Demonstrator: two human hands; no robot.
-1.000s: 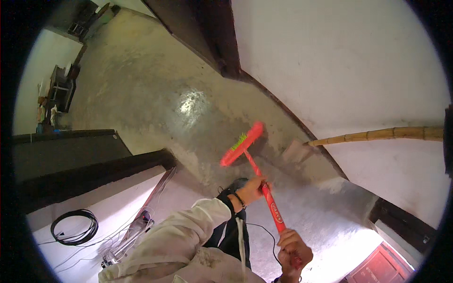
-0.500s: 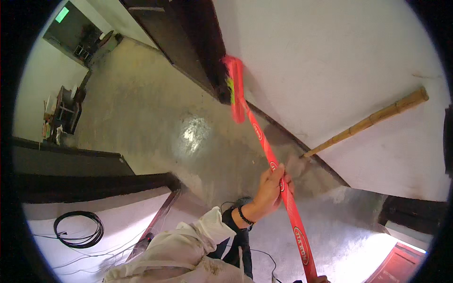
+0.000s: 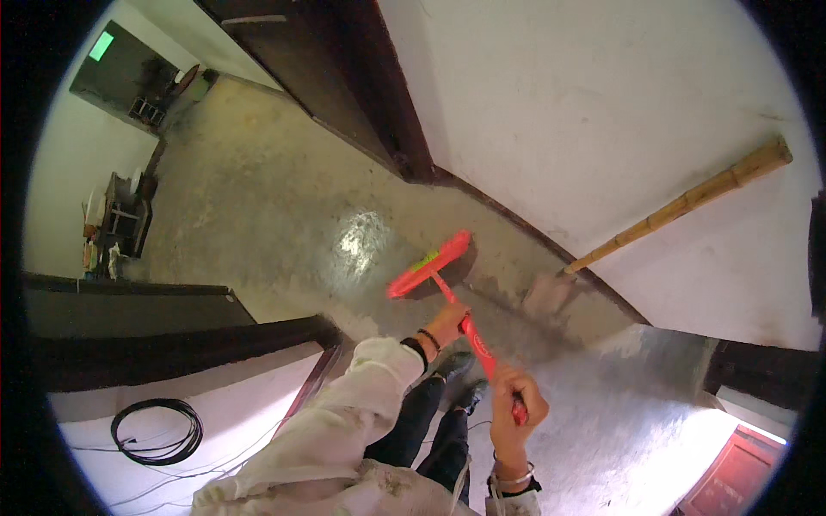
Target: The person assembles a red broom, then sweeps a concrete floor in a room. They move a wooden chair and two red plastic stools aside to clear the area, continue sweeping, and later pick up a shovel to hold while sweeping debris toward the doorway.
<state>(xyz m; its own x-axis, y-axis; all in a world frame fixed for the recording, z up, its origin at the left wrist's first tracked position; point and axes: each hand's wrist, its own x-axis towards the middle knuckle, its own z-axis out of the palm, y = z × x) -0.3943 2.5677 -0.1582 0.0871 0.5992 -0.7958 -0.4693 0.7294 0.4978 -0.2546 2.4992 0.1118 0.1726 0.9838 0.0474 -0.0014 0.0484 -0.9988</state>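
Observation:
A red broom (image 3: 430, 265) with a red handle rests its head on the grey concrete floor (image 3: 275, 206), close to the base of the white wall (image 3: 602, 112). My left hand (image 3: 447, 324) grips the handle low down, just behind the head. Further up the same handle, my right hand (image 3: 514, 397) is closed around the upper end. A cream sleeve covers my left arm, and my dark trousers and shoes show below the handle.
A bamboo-handled spade (image 3: 662, 215) leans against the white wall to the right. A dark door frame (image 3: 370, 95) stands at the back. A coiled black cable (image 3: 159, 426) lies on a white surface at lower left. Cluttered shelves (image 3: 116, 224) stand far left.
The broom was raised up against the wall half a second ago; now its head is back down on the floor, and both hands have dropped with the handle.

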